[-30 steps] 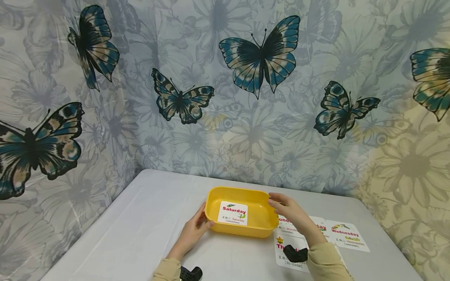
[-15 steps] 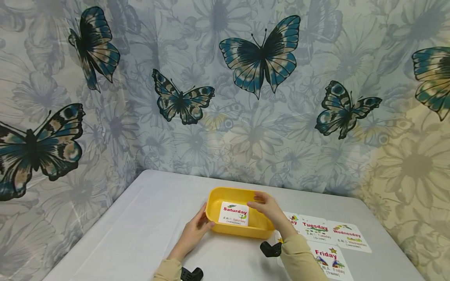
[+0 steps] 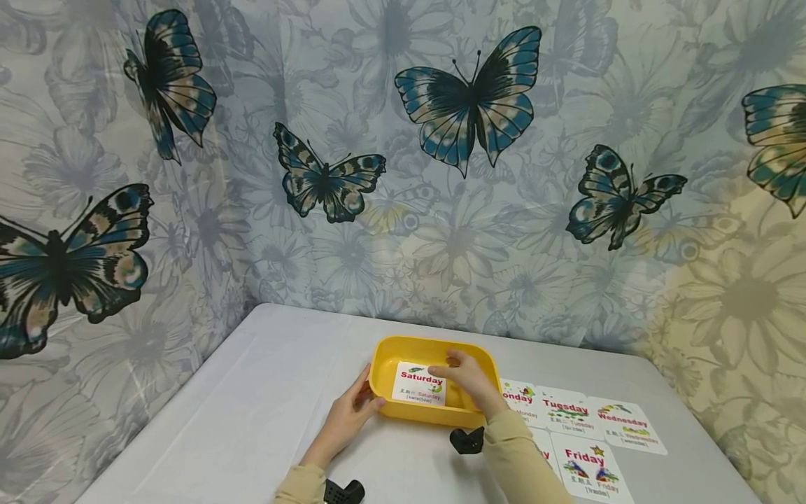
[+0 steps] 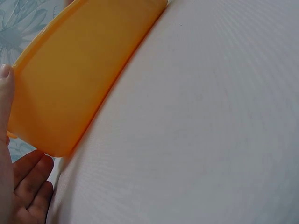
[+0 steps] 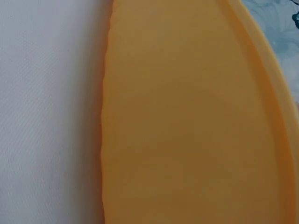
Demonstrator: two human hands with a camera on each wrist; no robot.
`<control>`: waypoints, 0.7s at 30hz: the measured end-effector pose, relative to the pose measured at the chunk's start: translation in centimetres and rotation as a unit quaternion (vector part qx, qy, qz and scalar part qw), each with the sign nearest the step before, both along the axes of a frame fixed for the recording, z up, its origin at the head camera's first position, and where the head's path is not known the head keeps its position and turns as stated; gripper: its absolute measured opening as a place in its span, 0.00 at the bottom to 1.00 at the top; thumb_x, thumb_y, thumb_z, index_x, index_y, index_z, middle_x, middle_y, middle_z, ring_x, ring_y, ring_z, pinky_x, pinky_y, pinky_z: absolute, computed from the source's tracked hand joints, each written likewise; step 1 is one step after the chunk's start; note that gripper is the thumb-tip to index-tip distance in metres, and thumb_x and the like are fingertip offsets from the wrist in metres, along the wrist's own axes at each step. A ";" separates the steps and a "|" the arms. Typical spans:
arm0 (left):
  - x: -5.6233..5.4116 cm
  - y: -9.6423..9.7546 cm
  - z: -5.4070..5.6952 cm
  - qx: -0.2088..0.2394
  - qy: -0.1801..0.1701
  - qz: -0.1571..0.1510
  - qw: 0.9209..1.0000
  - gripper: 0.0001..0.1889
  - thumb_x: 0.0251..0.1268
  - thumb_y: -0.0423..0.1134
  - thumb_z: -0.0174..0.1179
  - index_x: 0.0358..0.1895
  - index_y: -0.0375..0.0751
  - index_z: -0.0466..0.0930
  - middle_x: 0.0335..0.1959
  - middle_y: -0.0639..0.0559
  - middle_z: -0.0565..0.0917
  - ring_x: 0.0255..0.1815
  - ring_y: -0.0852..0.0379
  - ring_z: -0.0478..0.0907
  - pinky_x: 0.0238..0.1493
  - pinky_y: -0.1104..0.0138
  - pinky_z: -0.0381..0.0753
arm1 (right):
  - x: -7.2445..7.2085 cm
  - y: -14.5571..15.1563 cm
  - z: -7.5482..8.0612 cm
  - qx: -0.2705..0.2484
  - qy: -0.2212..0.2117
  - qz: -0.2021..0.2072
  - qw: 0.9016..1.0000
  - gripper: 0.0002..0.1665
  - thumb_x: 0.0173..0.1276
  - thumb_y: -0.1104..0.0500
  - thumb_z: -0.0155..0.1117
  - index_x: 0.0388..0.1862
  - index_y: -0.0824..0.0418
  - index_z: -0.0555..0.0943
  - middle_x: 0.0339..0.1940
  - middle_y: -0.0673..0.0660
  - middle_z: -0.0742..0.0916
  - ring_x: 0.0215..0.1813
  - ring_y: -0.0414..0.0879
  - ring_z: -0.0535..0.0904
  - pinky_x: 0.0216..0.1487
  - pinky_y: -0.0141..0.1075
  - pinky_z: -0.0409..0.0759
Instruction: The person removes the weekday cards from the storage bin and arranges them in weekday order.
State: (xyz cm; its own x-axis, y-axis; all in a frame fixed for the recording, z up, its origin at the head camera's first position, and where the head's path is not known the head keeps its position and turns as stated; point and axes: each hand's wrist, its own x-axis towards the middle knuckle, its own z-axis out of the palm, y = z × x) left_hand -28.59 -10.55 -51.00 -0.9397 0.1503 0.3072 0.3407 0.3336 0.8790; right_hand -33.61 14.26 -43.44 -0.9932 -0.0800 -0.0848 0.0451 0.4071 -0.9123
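Note:
A shallow yellow plastic tub (image 3: 434, 415) stands on the white table in the head view. Inside lies a white card printed "Saturday" (image 3: 418, 387). My left hand (image 3: 343, 418) holds the tub's left end, thumb at the front corner and fingers along the end wall. In the left wrist view, fingertips (image 4: 42, 158) touch the tub's lower end. Over the tub's right half reaches my right hand (image 3: 471, 378), thumb and fingers apart, fingertips near the card's right edge; contact cannot be judged. The right wrist view shows only the tub's outer wall (image 5: 187, 112) and table, with no hand.
Right of the tub, several day cards lie in two rows, among them Tuesday (image 3: 564, 409), Wednesday (image 3: 626, 425) and Friday (image 3: 590, 467). The right forearm partly covers the lower row. A butterfly-patterned cloth wall (image 3: 403, 266) rises behind the table (image 3: 252, 420).
My right hand has moved left from the tub's right rim to above its inside, toward the Saturday card. More of the Friday card shows. The left hand and tub stay in place.

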 end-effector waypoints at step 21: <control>0.0 0.0 -0.1 -0.001 0.005 -0.002 1.000 0.39 0.60 0.53 0.60 0.73 0.55 0.51 0.56 0.48 0.76 0.55 0.53 0.73 0.57 0.52 0.67 | -0.7 0.2 -1.4 0.095 -0.022 0.001 0.995 0.51 0.48 0.54 0.77 0.63 0.78 0.63 0.57 0.72 0.73 0.55 0.60 0.69 0.61 0.53 0.63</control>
